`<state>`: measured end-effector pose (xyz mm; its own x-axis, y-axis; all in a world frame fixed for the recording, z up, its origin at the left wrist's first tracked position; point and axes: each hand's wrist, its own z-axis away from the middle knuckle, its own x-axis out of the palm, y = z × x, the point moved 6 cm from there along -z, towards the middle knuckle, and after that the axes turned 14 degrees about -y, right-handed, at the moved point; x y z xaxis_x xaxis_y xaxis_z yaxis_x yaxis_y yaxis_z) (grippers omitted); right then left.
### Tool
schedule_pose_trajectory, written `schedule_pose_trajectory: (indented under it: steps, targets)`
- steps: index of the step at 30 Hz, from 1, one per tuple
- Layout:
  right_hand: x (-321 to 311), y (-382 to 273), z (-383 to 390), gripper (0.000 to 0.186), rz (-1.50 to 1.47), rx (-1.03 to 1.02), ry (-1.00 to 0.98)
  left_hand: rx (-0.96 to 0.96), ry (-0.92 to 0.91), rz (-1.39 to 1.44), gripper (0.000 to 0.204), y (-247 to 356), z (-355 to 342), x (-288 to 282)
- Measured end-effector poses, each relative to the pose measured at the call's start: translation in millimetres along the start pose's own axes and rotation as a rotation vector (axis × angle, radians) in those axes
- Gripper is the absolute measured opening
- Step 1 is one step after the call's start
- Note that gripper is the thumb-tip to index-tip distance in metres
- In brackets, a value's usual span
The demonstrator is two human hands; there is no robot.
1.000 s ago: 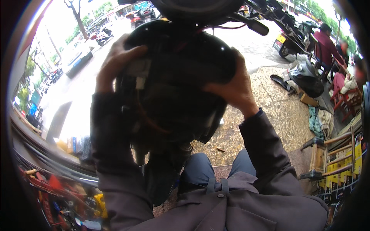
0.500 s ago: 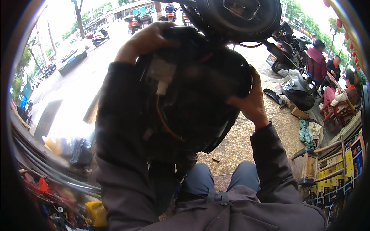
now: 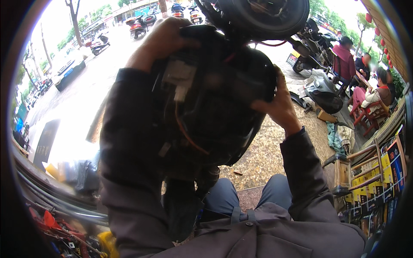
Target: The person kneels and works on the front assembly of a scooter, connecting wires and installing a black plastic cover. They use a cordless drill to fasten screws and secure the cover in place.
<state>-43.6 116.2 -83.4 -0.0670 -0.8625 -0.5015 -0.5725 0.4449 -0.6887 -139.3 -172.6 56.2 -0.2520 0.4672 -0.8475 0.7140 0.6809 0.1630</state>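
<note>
A big, dark black plastic housing [image 3: 215, 116], apparently a scooter part, fills the middle of the view in front of me. My left hand [image 3: 165, 41] is closed over its upper left edge, the fingertips curling over the top. At the right rim my right hand [image 3: 282, 103] grips with the thumb on the near face and the fingers behind, mostly hidden. On the housing's left side sits a white connector [image 3: 180, 77], from which an orange wire [image 3: 183, 129] hangs down. Just beyond the top stands a black wheel [image 3: 269, 17], partly cut off by the frame.
Right of me stand a small wooden chair [image 3: 344, 176], rags [image 3: 337, 137] and a removed grey-black scooter panel [image 3: 322, 92]. Farther right, several people sit by parked motorbikes. Red-handled tools [image 3: 51, 219] and a yellow item [image 3: 107, 243] lie low on the left, near metal pipes [image 3: 64, 206].
The whole scene has shifted slightly left and up in the view. Both hands keep the same hold on the black housing, which looks little changed in position.
</note>
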Motion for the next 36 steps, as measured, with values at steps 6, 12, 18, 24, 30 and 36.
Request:
schedule_pose_trajectory:
  steps: [6,12,18,24,30,36]
  targets:
    - [2,-12,-1,0.124,0.202,0.015,0.088,-0.032,-0.118,0.091,0.057,-3,1,2]
    - [2,-18,-2,0.120,0.118,0.006,0.072,-0.025,-0.021,0.440,0.078,-45,48,-8]
    - [4,-14,-3,0.118,0.045,0.022,0.040,-0.163,-0.297,0.860,0.093,-74,146,33]
    - [6,-12,-4,0.111,0.052,-0.044,0.047,-0.303,-0.228,0.935,0.069,-93,216,65]
    - [8,-7,-3,0.107,0.020,-0.036,0.046,-0.373,-0.037,0.936,0.027,-108,228,99]
    - [3,9,-4,0.101,-0.003,0.032,0.055,-0.321,0.059,0.840,0.025,-102,230,92]
